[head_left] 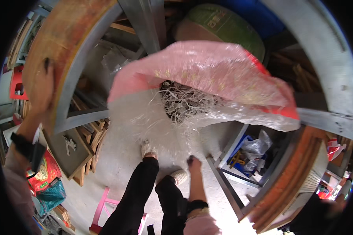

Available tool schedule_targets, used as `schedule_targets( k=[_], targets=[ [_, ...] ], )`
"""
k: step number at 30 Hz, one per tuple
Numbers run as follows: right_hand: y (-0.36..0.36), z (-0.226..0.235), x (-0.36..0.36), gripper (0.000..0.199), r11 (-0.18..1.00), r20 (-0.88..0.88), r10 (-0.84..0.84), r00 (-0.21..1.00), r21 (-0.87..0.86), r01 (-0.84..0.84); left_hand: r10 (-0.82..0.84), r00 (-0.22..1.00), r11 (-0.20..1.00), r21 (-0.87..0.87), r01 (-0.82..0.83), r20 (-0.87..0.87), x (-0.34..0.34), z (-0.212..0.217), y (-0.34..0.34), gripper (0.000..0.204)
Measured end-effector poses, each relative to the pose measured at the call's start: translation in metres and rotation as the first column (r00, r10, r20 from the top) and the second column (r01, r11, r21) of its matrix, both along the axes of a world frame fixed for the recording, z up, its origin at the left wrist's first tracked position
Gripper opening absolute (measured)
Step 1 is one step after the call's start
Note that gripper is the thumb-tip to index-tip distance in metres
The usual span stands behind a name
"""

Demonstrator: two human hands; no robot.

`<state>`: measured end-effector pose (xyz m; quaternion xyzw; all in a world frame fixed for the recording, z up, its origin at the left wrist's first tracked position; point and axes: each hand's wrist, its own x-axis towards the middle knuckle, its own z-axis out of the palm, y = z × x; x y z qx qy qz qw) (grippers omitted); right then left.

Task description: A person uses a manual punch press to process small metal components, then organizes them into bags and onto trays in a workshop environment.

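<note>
Pink-and-clear plastic sack (200, 58) gaped above floor, exposing tangled strips (182, 102). Right hand (194, 164) met film's lower edge; left (43, 88) lay at wooden tabletop (72, 27); neither grip discernible. Step, presumably sack handling; next move called for steadied mouth.

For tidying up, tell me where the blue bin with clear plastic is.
In the head view, the blue bin is right of centre, below the pink bag in the picture and right of the person's right hand.
</note>
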<state>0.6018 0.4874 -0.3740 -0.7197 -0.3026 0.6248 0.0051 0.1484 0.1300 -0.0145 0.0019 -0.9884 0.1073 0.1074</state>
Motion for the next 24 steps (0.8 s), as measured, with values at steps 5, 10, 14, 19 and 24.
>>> schedule_targets(
  k=[5, 10, 14, 19, 24],
  targets=[
    [-0.092, 0.223, -0.091, 0.025, 0.978, -0.348, -0.111, 0.931, -0.204, 0.041, 0.123, 0.992, 0.977, 0.183, -0.113, -0.041, 0.004, 0.025, 0.005, 0.047],
    [-0.094, 0.424, -0.176, 0.031, 0.882, -0.551, 0.412, 0.726, 0.442, -0.164, 0.107, 0.989, 0.941, 0.331, -0.067, -0.105, 0.013, 0.014, -0.004, 0.041],
    [-0.060, 0.483, -0.240, 0.033, 0.632, -0.406, 0.730, 0.550, 0.706, -0.318, -0.111, 0.970, 0.932, 0.317, 0.177, -0.216, 0.033, 0.025, 0.037, 0.043],
    [-0.038, 0.446, -0.300, 0.035, 0.855, -0.640, 0.490, 0.592, 0.219, -0.470, -0.321, 0.931, 0.689, 0.631, 0.357, -0.176, 0.074, 0.047, 0.101, 0.043],
    [-0.028, 0.457, -0.293, 0.035, 0.855, -0.533, 0.519, 0.668, 0.301, -0.423, -0.297, 0.892, 0.293, 0.921, -0.255, 0.341, 0.059, 0.050, 0.141, 0.054]
  ],
)
